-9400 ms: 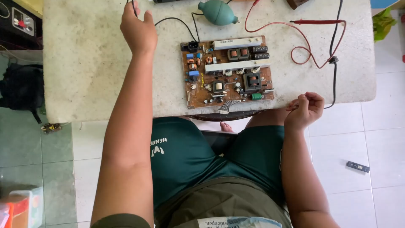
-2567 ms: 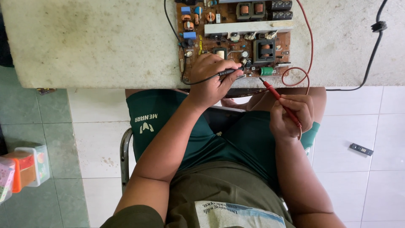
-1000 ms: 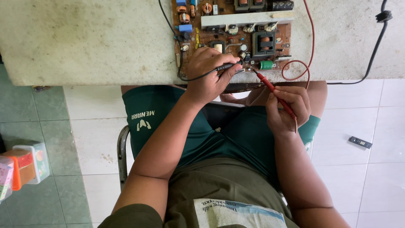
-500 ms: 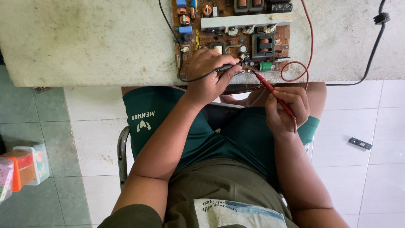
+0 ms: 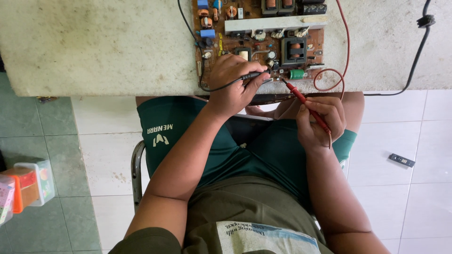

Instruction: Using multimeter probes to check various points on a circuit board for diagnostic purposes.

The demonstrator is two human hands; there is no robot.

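Note:
A brown circuit board [image 5: 263, 37] with coils, capacitors and a pale heat sink lies on the stone table [image 5: 94, 47] near its front edge. My left hand [image 5: 233, 82] rests on the board's front edge and grips a black test probe [image 5: 254, 75], whose tip points right onto the board. My right hand [image 5: 320, 122] holds a red test probe [image 5: 303, 101] pen-style below the table edge; its tip reaches up to the board beside a green capacitor [image 5: 296, 74]. The two tips sit close together.
Red lead wire [image 5: 346, 56] loops over the board's right side. A black cable [image 5: 416, 51] crosses the table at right. A small black part [image 5: 401, 160] lies on the white floor tiles. Plastic containers [image 5: 26, 186] stand at lower left. I sit on a metal-framed chair [image 5: 136, 174].
Over the last second both hands have kept the probes on the board with almost no movement. Much earlier, both hands were apart and held no probes.

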